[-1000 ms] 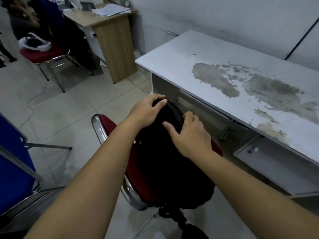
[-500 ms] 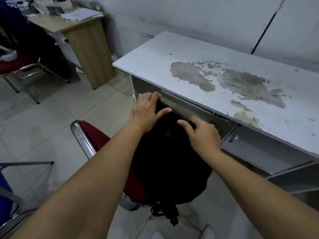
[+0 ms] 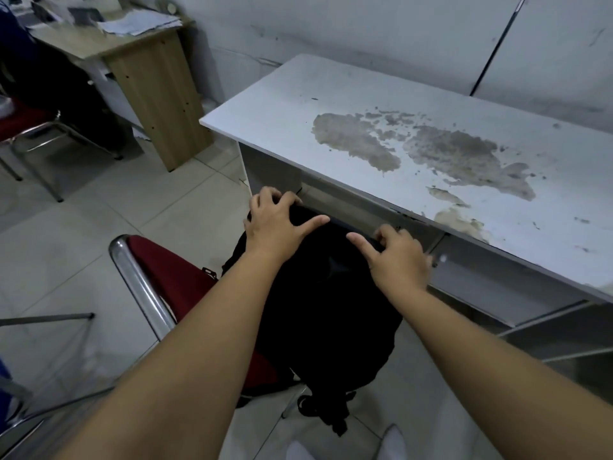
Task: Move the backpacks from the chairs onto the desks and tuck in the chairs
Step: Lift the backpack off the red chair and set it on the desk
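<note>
A tiled office floor, with a white surface (image 3: 381,104) on the right whose top is worn through in grey patches. In front of it stands a red chair (image 3: 166,277) with a chrome frame, and on its seat sits the black backpack (image 3: 325,310), upright and just short of the surface's front edge.

Both hands are on the bag's top. The left hand (image 3: 275,220) curls its fingers over the far upper edge with the thumb spread along the front; the right hand (image 3: 398,257) pinches the same top edge nearer the surface. Each is closed on fabric rather than a handle (no handle shows).

The lift looks about to start, and this grip is the weak point: the bag could sag or slip out of a pinch on loose cloth. Its straps (image 3: 331,413) dangle below the seat and might snag the chair frame, dragging the chair along. The bag must also clear the surface's edge, or it will catch underneath.
</note>
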